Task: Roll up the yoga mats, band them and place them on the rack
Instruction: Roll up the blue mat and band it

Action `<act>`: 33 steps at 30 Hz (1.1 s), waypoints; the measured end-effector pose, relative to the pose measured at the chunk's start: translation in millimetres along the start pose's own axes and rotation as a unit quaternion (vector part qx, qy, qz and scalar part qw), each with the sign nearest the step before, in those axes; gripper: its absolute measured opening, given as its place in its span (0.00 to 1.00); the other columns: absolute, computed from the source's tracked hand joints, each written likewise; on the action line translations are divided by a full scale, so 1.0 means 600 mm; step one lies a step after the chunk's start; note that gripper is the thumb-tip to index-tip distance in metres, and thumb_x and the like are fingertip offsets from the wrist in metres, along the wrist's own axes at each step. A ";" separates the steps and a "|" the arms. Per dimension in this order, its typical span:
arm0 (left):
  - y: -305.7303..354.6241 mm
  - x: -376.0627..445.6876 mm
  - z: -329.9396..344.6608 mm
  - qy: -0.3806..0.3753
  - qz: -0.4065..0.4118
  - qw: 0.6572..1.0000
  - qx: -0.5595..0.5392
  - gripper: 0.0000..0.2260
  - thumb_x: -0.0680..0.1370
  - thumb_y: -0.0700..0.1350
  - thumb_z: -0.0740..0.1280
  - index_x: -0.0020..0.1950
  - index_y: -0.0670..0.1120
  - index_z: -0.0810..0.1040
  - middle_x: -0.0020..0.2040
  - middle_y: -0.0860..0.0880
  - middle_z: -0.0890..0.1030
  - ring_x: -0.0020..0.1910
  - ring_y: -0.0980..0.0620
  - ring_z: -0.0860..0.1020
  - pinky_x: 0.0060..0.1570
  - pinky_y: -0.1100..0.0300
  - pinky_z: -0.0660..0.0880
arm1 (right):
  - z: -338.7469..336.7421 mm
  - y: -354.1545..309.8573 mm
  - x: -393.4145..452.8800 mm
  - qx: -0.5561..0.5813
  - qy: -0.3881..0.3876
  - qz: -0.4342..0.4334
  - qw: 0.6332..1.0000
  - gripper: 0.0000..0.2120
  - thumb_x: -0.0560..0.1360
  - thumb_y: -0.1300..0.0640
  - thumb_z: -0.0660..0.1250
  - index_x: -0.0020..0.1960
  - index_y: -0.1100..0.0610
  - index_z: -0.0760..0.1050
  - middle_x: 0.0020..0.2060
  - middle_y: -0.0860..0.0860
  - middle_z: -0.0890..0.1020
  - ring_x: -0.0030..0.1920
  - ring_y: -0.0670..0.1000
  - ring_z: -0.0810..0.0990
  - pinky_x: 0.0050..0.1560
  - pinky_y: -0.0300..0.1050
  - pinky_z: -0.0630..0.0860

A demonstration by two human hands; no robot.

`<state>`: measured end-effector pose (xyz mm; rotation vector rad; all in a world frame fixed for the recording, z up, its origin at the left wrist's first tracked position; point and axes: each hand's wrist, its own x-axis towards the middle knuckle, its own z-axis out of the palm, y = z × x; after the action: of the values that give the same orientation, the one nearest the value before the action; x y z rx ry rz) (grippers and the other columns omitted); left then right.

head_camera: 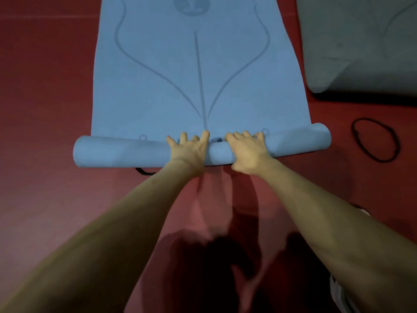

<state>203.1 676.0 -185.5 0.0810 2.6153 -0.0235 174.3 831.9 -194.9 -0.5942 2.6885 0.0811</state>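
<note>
- Currently rolling, early stage: blue yoga mat [194, 86] lies on the red floor [45, 86], near end wound into a short roll [126, 152].
- Left hand [189, 150] and right hand [247, 152] press mid-roll, side by side, fingers spread over its top; neither grip closes around it.
- Next, likely: push the roll forward evenly, keeping its ends aligned.
- Black band [375, 140] waits on the floor to the right; grey mat [361, 41] beyond it still flat.

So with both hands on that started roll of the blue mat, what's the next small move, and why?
Probably push the roll forward another turn. Both the left hand and right hand press on the middle of the roll of the blue mat, which is only rolled at its near end; most of it lies flat ahead. The black band on the floor to the right can wait.
</note>
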 end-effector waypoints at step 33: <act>-0.067 0.006 0.086 0.295 0.171 0.928 -0.149 0.26 0.70 0.64 0.65 0.55 0.43 0.80 0.43 0.47 0.78 0.45 0.44 0.77 0.45 0.52 0.74 | 0.079 -0.011 0.017 -0.019 0.261 -0.034 0.965 0.23 0.73 0.43 0.53 0.44 0.58 0.79 0.40 0.54 0.78 0.42 0.57 0.75 0.45 0.52 0.64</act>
<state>223.3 634.5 -232.2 0.5059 3.1198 0.6087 185.6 828.3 -242.3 -0.8154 3.1732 -0.0527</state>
